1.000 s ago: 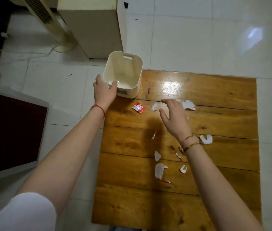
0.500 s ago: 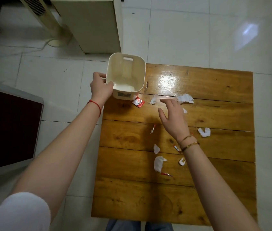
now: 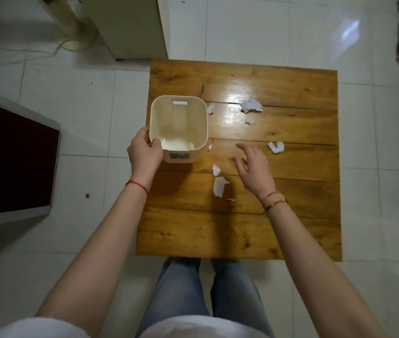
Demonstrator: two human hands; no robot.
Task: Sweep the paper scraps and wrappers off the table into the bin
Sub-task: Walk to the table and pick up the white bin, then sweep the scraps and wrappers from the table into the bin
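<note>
My left hand (image 3: 144, 154) grips the near left rim of a cream plastic bin (image 3: 178, 128), held over the left edge of the wooden table (image 3: 242, 228). My right hand (image 3: 254, 167) hovers open over the table's middle, fingers spread, holding nothing. White paper scraps lie scattered: a crumpled one (image 3: 251, 106), a small one (image 3: 250, 121), one to the right (image 3: 276, 147), two near my right hand (image 3: 216, 170) (image 3: 219, 186). A red-and-white wrapper strip (image 3: 210, 145) lies beside the bin, another (image 3: 229, 200) under my right forearm.
White tiled floor surrounds the low table. A beige cabinet (image 3: 130, 28) and a fan stand (image 3: 71, 25) with a cable are at the back left. A dark red panel (image 3: 10, 154) lies at the left. My legs in jeans (image 3: 205, 301) stand at the table's near edge.
My left hand has carried the bin from the table's far left corner toward me along the left edge. My right hand drew back from the far scraps toward the middle. The view tilted down.
</note>
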